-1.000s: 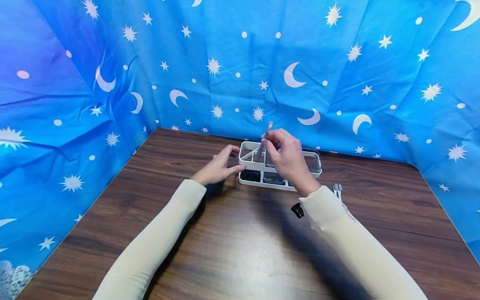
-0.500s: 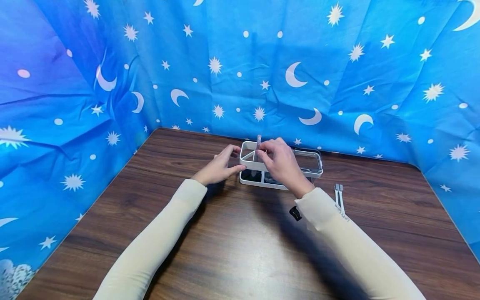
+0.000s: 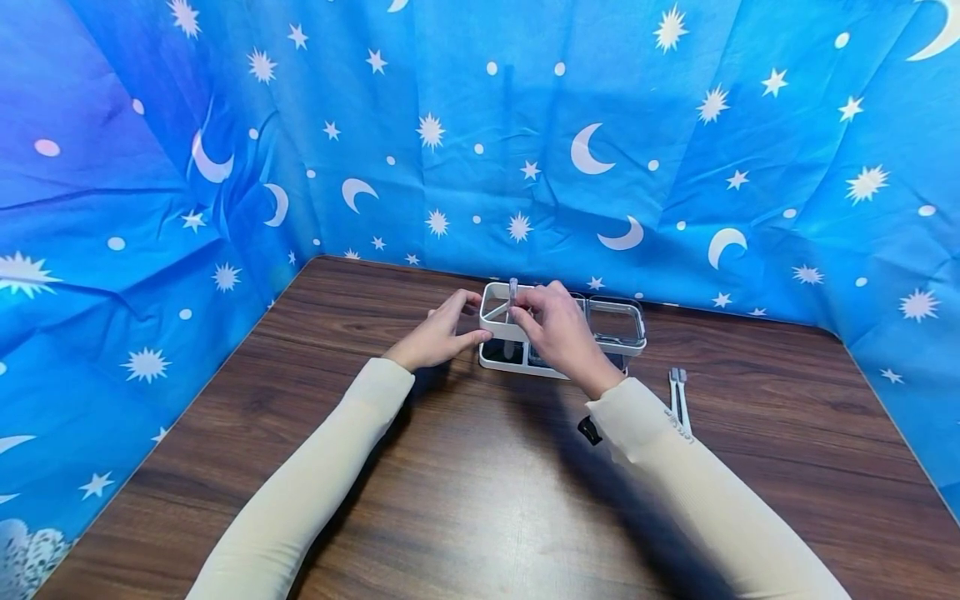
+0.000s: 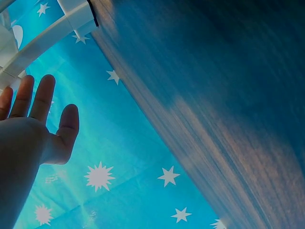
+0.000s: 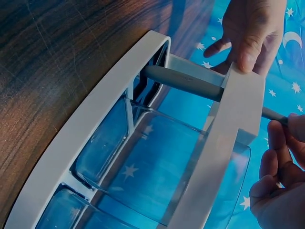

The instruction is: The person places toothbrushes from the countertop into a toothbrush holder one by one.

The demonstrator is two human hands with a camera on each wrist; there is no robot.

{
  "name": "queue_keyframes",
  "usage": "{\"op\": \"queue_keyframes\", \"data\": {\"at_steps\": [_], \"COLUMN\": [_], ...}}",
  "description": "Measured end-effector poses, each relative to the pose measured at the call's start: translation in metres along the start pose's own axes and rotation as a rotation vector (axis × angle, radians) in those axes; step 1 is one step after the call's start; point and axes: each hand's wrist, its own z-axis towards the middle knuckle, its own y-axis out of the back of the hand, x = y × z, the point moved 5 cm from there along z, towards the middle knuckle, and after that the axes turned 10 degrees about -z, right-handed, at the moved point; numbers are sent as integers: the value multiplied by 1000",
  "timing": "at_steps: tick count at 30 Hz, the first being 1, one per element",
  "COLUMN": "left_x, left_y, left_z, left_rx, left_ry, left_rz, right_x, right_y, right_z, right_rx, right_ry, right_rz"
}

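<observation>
In the head view, a white two-tier toothbrush holder (image 3: 506,332) with clear cups stands near the table's back edge. My right hand (image 3: 561,333) pinches a slim grey toothbrush (image 3: 513,292) near its clear-capped top. The toothbrush stands upright in a left-hand slot. Seen from the right wrist, its grey handle (image 5: 186,82) passes through the upper frame and its rounded end reaches the lower tier. My left hand (image 3: 438,332) holds the holder's left end, thumb on the front corner and fingers round the side.
Two pale toothbrushes (image 3: 678,396) lie on the brown wooden table (image 3: 480,492), right of the holder and partly behind my right sleeve. A clear cup (image 3: 617,321) fills the holder's right side. Blue star-and-moon cloth (image 3: 450,100) hangs directly behind the table.
My right hand has lowered the toothbrush and shifted it slightly left; it went from tilted to upright, its lower end now down behind the front rail. The left hand stays put.
</observation>
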Motion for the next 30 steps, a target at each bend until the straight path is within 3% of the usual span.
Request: {"op": "queue_keyframes", "data": {"at_steps": [15, 30], "left_x": [-2, 3], "left_y": [1, 0], "left_z": [0, 2], "left_rx": [0, 4], "left_ry": [-2, 19], "left_rz": [2, 24], "right_x": [-2, -27], "right_y": [3, 22], "right_z": [-3, -14], "right_rx": [38, -13], "right_ry": [-27, -52], "right_rz": [7, -25]}}
